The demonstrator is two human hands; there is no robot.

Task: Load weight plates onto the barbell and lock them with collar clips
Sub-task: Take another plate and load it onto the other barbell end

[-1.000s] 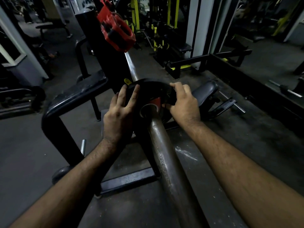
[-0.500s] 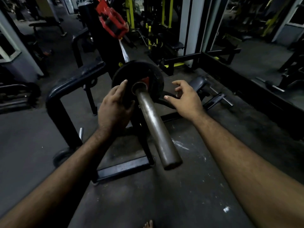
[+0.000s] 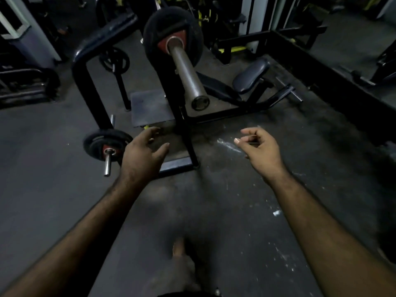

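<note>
A black weight plate (image 3: 188, 24) with a red centre sits far up the steel barbell sleeve (image 3: 186, 77), which points toward me from a black rack (image 3: 177, 99). The sleeve's outer end is bare. My left hand (image 3: 142, 156) hovers below the sleeve with fingers spread and nothing in it. My right hand (image 3: 260, 150) hangs to the right of the sleeve end, fingers loosely curled and apart, also holding nothing. Both hands are well clear of the bar. Another black plate (image 3: 100, 141) with a red hub rests on a low storage peg at the left. No collar clip shows.
A padded bench seat (image 3: 249, 76) stands right of the rack. A curved black frame (image 3: 90, 67) rises on the left, with a small plate (image 3: 114, 60) behind it. Dark rubber floor with white scuffs spreads below. My foot (image 3: 179, 247) shows at the bottom.
Both hands have let go of the plate and drawn back and down from the bar. The view has pulled away, so the whole sleeve end and the low peg plate now show.
</note>
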